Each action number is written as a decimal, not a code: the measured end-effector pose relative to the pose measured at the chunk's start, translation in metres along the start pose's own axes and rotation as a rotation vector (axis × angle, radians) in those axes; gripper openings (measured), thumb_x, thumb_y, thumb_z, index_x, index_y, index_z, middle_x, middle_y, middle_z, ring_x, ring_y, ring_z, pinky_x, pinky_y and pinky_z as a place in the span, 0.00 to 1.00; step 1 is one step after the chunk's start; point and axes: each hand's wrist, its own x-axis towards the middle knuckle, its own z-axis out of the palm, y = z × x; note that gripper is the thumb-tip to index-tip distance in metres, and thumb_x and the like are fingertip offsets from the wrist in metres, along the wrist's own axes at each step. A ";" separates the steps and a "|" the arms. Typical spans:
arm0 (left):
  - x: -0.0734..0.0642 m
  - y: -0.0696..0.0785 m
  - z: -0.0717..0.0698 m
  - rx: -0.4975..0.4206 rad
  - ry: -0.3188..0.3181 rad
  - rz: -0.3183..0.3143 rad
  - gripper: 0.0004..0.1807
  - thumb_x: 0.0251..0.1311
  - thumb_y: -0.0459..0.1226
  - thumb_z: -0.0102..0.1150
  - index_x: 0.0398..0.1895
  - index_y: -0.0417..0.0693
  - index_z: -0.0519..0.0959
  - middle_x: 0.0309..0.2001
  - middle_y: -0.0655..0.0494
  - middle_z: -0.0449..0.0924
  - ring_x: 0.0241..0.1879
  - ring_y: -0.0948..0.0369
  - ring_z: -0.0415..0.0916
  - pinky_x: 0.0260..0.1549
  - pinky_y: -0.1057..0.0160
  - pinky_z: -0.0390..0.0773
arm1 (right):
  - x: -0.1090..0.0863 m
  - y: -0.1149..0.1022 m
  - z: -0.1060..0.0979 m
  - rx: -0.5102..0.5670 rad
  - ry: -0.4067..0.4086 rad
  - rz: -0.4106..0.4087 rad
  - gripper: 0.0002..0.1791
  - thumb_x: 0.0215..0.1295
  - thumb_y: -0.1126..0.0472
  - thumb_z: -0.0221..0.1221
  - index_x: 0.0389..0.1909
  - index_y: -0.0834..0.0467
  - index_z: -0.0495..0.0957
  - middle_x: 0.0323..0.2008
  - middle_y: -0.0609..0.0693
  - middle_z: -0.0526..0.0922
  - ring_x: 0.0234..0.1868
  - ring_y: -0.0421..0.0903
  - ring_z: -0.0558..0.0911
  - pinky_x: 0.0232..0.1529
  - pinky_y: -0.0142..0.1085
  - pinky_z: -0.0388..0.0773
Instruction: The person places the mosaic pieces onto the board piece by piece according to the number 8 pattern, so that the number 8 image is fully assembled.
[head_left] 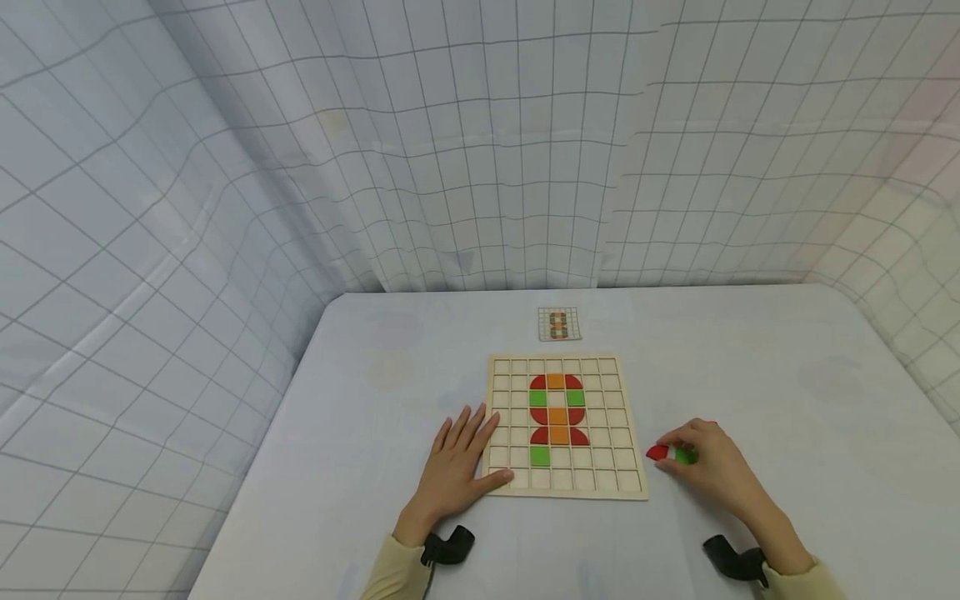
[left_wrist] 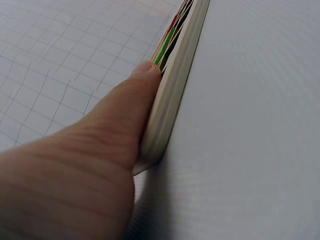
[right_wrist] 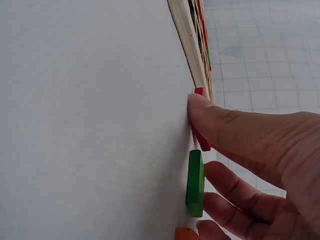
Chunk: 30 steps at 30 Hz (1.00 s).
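A square wooden grid board [head_left: 517, 483] lies on the white table. Red rounded pieces, orange squares and green squares [head_left: 539, 456] fill some of its middle cells. My left hand [head_left: 455, 467] rests with fingers spread on the board's left edge, its thumb at the lower corner. To the right of the board, my right hand [head_left: 712, 462] pinches a red piece [right_wrist: 202, 140] between thumb and finger. A green tile [right_wrist: 195, 185] stands out just below its fingers, and part of an orange tile [right_wrist: 186, 233] shows lower in the right wrist view. The palm hides some pieces in the head view.
Behind the board lies a small card [head_left: 559, 323] printed with a grid and a coloured pattern. White grid-lined curtains [head_left: 480, 167] surround the table's back and sides. Each wrist carries a black camera mount [head_left: 448, 546].
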 end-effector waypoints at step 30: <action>0.000 -0.001 0.002 0.016 0.000 0.004 0.47 0.58 0.64 0.51 0.75 0.53 0.52 0.74 0.51 0.47 0.73 0.52 0.38 0.67 0.49 0.37 | 0.024 -0.073 0.032 0.449 -0.243 -0.140 0.10 0.55 0.67 0.68 0.39 0.59 0.82 0.32 0.42 0.81 0.29 0.38 0.78 0.31 0.32 0.78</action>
